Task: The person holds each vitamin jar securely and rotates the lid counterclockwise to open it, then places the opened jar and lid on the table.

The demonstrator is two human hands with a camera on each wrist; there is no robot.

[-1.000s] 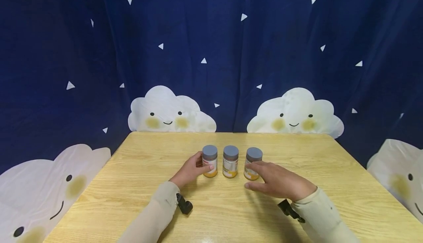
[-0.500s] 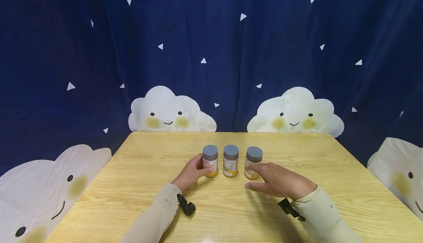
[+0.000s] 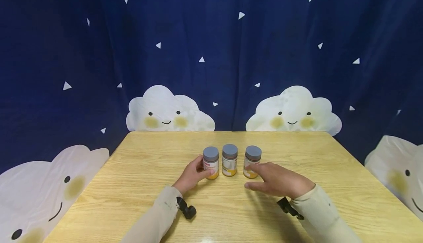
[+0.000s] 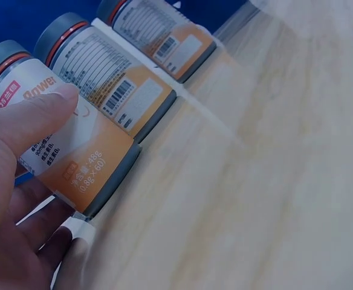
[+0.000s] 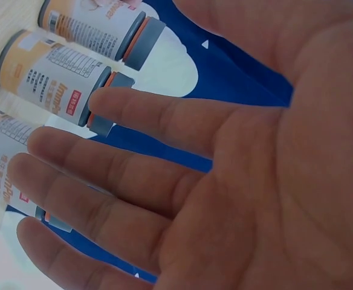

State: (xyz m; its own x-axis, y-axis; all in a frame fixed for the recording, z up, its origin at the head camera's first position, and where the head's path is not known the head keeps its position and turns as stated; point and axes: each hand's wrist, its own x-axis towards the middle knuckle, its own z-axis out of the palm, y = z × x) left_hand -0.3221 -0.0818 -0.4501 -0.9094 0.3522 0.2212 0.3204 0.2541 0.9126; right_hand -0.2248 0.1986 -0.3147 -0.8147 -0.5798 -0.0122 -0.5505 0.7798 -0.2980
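Note:
Three pill bottles with grey lids and white-and-orange labels stand in a row on the wooden table: the left bottle [image 3: 211, 164], the middle bottle [image 3: 229, 162] and the right bottle [image 3: 252, 155]. My left hand [image 3: 192, 175] grips the left bottle, its thumb across the front of the label and its fingers behind. The left wrist view shows the thumb on this bottle's label [image 4: 98, 172]. My right hand [image 3: 281, 180] is held in front of the right bottle with its fingers extended, hiding part of it. In the right wrist view the palm [image 5: 243, 175] and straight fingers hold nothing.
The wooden table [image 3: 211, 217] reaches back to a dark blue curtain [image 3: 211, 33] printed with white clouds and triangles. Black straps with small devices sit on both wrists, such as the left wrist device [image 3: 186, 209].
My left hand has shifted the left bottle slightly toward me and to the right, narrowing the gap to the middle bottle. My right hand stays almost still.

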